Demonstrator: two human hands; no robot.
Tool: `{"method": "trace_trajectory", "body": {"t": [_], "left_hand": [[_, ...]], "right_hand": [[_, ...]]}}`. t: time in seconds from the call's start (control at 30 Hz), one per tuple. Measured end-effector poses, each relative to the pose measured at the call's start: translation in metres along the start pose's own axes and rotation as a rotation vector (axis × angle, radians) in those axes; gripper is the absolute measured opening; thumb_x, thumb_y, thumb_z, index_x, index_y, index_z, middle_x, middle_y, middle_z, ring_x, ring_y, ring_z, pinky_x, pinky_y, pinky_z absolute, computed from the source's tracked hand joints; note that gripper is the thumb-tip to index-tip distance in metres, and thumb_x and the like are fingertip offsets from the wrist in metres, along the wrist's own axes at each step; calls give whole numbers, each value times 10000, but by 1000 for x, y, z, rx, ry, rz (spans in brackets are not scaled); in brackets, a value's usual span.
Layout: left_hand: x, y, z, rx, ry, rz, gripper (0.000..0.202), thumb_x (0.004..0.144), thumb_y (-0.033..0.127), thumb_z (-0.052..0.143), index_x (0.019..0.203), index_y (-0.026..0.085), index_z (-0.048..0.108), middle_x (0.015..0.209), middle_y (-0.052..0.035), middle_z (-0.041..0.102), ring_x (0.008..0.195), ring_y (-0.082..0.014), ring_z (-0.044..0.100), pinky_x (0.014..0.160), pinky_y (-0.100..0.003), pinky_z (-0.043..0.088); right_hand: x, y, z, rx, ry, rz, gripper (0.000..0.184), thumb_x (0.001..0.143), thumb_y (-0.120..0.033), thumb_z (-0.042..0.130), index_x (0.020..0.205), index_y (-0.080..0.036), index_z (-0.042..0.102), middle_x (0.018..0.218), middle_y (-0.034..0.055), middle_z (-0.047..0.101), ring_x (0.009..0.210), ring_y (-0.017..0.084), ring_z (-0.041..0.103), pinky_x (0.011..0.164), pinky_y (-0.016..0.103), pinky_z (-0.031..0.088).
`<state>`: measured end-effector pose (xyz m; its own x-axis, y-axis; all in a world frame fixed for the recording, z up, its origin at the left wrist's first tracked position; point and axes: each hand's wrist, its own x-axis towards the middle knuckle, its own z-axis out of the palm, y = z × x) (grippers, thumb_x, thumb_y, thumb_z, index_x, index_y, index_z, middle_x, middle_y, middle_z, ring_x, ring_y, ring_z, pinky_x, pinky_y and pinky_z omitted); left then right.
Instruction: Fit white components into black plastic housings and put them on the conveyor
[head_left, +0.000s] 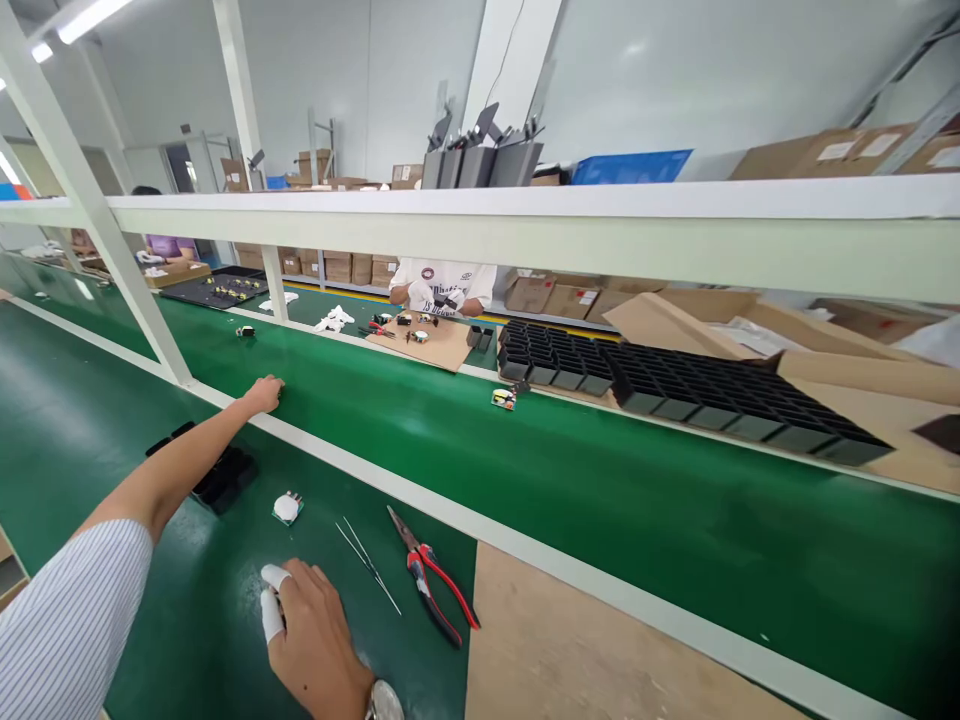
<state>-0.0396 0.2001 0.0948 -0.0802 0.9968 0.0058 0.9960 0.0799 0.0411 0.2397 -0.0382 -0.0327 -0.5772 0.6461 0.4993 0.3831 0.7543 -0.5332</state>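
My left hand [264, 395] reaches out over the green belt, its fingers curled; whatever they may hold is hidden. Below that forearm lie several black plastic housings [221, 480], partly covered by the arm. My right hand [315, 635] rests low over the green bench with bent fingers, white finger cots on two of them drawn close together. Anything between those fingertips is too small to make out. Just beyond it sits a small circuit board with a round white part [286, 508]. To the right lie metal tweezers [369, 567] and red-and-black long-nose pliers [431, 578].
A brown board [600, 650] covers the bench at right. On the belt are a circuit board [504, 399] and a small black-and-white part [245, 331]. Black trays [720, 390] line the far side. A co-worker [442, 287] handles parts opposite. A white shelf beam [525, 235] crosses overhead.
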Motion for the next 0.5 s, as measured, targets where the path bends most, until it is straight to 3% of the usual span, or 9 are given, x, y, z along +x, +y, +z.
{"method": "trace_trajectory", "body": {"t": [0.13, 0.27, 0.37, 0.43, 0.5], "left_hand": [[-13, 26, 12, -95, 7, 179, 327, 1013, 274, 634, 1302, 121, 640, 1272, -117, 692, 1178, -274, 654, 1060, -438, 515], [-60, 73, 32, -226, -93, 527, 482, 963, 291, 696, 1433, 251, 598, 1288, -52, 729, 1188, -215, 680, 1044, -271, 505], [-99, 96, 42, -289, -166, 790, 490, 946, 279, 717, 1424, 236, 616, 1343, -94, 710, 1205, -262, 689, 1021, -314, 528], [-116, 96, 40, -304, -127, 806, 446, 953, 272, 708, 1389, 205, 642, 1390, -128, 681, 1264, -302, 658, 1062, -368, 516], [-128, 84, 30, -357, -19, 748, 423, 978, 299, 679, 1383, 182, 642, 1433, -153, 648, 1315, -318, 622, 1106, -408, 495]], "right_hand": [[2, -2, -4, -12, -34, -15, 142, 972, -130, 518, 958, -233, 613, 976, 35, 684, 883, 220, 648, 842, 366, 497], [2, -2, -6, -74, -74, -64, 197, 970, -98, 507, 1069, -210, 636, 1000, 54, 681, 896, 227, 639, 844, 378, 491], [1, -2, -5, -146, -106, -121, 282, 949, -75, 515, 1182, -182, 633, 1014, 70, 671, 890, 240, 622, 816, 394, 488], [0, -3, -6, -172, -126, -136, 301, 948, -70, 520, 1206, -176, 632, 1032, 78, 661, 904, 243, 614, 813, 395, 488], [-1, -4, -7, -181, -138, -135, 304, 956, -68, 516, 1217, -175, 630, 1048, 81, 655, 919, 242, 609, 815, 392, 489]]}}
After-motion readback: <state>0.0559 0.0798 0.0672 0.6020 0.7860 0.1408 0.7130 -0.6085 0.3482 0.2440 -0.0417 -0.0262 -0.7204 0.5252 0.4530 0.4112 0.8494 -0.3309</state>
